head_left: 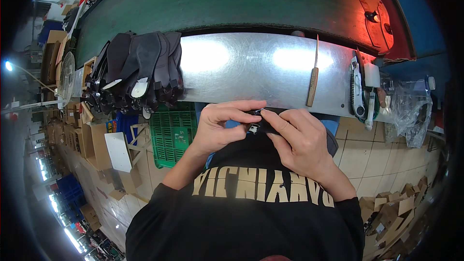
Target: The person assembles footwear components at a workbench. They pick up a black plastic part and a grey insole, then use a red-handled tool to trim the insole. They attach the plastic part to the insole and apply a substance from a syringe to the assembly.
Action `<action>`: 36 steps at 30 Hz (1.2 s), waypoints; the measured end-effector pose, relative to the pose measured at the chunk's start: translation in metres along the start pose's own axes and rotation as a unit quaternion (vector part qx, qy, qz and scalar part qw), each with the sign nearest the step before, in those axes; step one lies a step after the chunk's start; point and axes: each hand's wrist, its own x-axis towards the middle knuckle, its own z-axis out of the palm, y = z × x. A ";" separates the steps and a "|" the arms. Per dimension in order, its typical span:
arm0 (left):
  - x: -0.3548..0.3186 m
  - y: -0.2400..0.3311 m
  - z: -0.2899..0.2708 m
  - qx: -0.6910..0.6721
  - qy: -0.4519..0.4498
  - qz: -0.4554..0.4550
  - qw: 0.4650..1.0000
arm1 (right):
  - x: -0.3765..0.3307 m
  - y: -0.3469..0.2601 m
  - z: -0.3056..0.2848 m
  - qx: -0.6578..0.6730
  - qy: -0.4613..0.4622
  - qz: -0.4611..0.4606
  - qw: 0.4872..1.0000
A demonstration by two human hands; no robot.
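Note:
Close in front of my chest, my left hand and my right hand meet over a black shoe, perhaps a sandal, whose rounded edge shows beyond the right hand. Thumb and fingers of the left hand pinch close to a small metal buckle. My right thumb and forefinger grip the black strap part right beside it. Fingers cover most of the shoe, and its dark colour blends with my black shirt. Beyond the left hand, a pile of black shoes with dark soles lies on the metal worktop.
A wooden-handled awl lies on the worktop, with a utility knife and a white-handled tool further right. Behind runs a green belt; a red-lit leather piece lies there. A green crate stands below, left.

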 end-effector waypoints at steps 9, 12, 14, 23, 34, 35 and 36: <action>0.000 -0.003 0.004 -0.081 0.010 -0.128 0.988 | -0.004 0.014 0.008 0.115 -0.001 0.105 0.988; 0.000 -0.004 0.004 -0.082 0.023 -0.175 0.981 | -0.008 0.019 0.016 0.151 0.014 0.130 0.980; -0.001 -0.006 0.003 -0.073 0.020 -0.177 0.981 | -0.010 0.020 0.020 0.166 0.027 0.138 0.976; -0.001 -0.009 0.007 -0.047 0.024 -0.169 0.984 | -0.008 0.016 0.021 0.148 0.009 0.157 0.976; 0.004 -0.005 0.009 -0.089 0.051 -0.215 0.971 | -0.004 0.016 0.018 0.047 0.013 0.043 0.998; 0.005 -0.004 0.010 -0.086 0.058 -0.215 0.971 | -0.003 0.016 0.018 0.041 0.010 0.030 0.999; 0.005 -0.003 0.011 -0.083 0.065 -0.214 0.971 | -0.004 0.016 0.017 0.037 -0.001 0.024 0.999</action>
